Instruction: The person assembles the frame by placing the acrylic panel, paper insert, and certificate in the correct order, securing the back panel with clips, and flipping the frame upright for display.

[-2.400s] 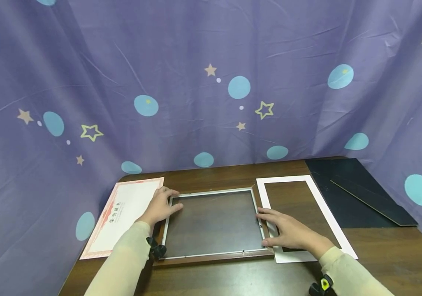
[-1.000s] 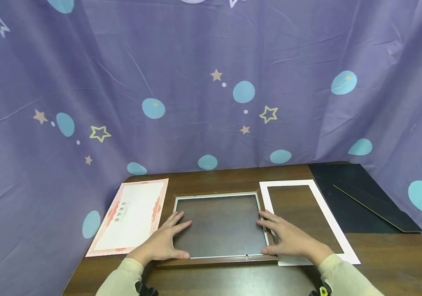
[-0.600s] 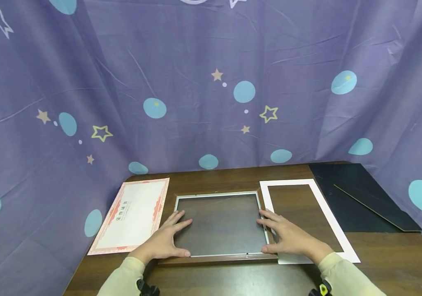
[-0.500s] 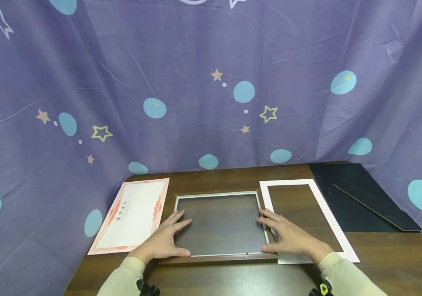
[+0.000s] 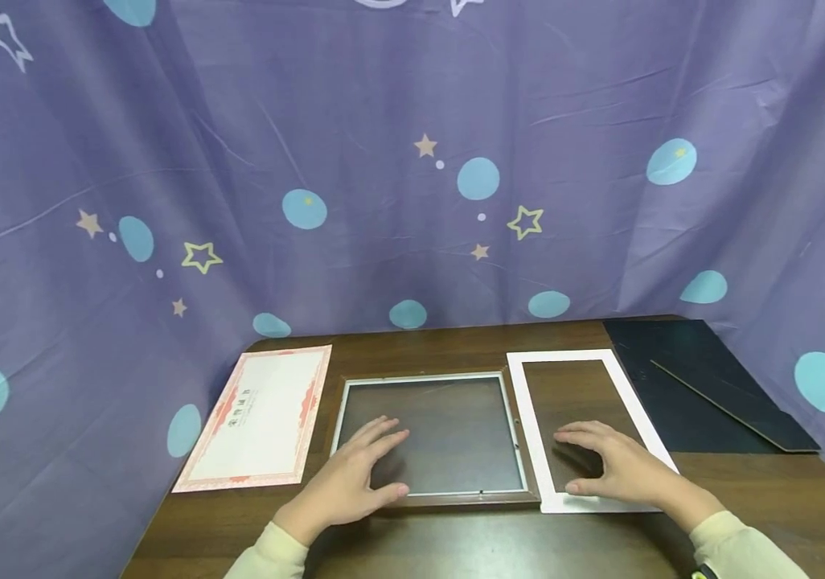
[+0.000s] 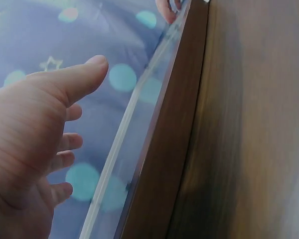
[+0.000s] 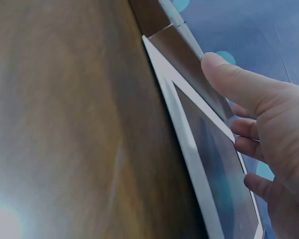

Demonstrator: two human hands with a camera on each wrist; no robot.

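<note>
A brown wooden picture frame (image 5: 470,500) lies flat on the table, its glass pane (image 5: 449,426) bordered by a pale inner strip. My left hand (image 5: 347,486) hovers over the frame's front left part, fingers spread and thumb apart. In the left wrist view, that hand (image 6: 35,134) holds nothing, and the glass mirrors the curtain. To the right of the frame lies a white mat (image 5: 531,426) with a rectangular opening. Above its front part is my right hand (image 5: 622,470), fingers loosely bent. The right wrist view shows this hand (image 7: 279,129) without anything in its grasp.
A certificate sheet with a red border (image 5: 275,418) lies left of the frame. At the back right is a black backing board (image 5: 680,402) with a slanted stand leg (image 5: 734,394). A purple patterned curtain (image 5: 383,96) closes off the table's rear.
Both hands first lay along the frame's left and right sides. Now the right hand has moved right, off the frame to over the mat; the left hand has shifted slightly right and lifted.
</note>
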